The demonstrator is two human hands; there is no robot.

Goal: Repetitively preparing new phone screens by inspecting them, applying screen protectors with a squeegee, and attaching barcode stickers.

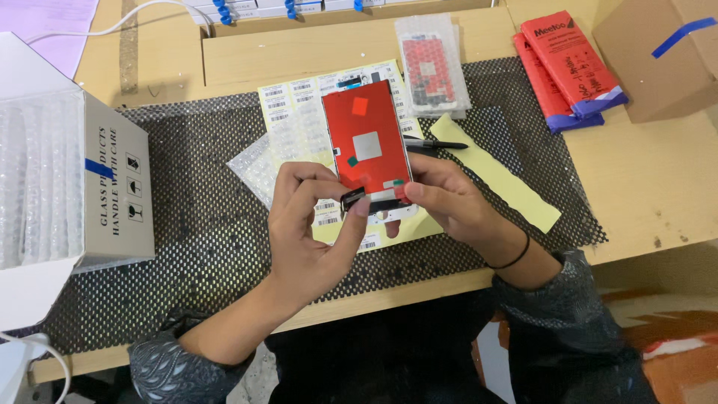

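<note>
I hold a flat phone screen panel (366,138) upright over the black mesh mat (202,224); its red back faces me, with a grey square in the middle. My right hand (449,202) grips its lower right edge. My left hand (310,224) pinches a small dark tab at the panel's lower left corner. Under the panel lies a yellow sheet of small barcode labels (299,101).
A white box of bubble-wrapped items (67,187) stands at the left. A bagged red panel (430,67) lies at the back, two red flat packs (568,63) and a cardboard box (666,52) at the right. A black pen (437,145) and yellow strip (508,183) lie beside my right hand.
</note>
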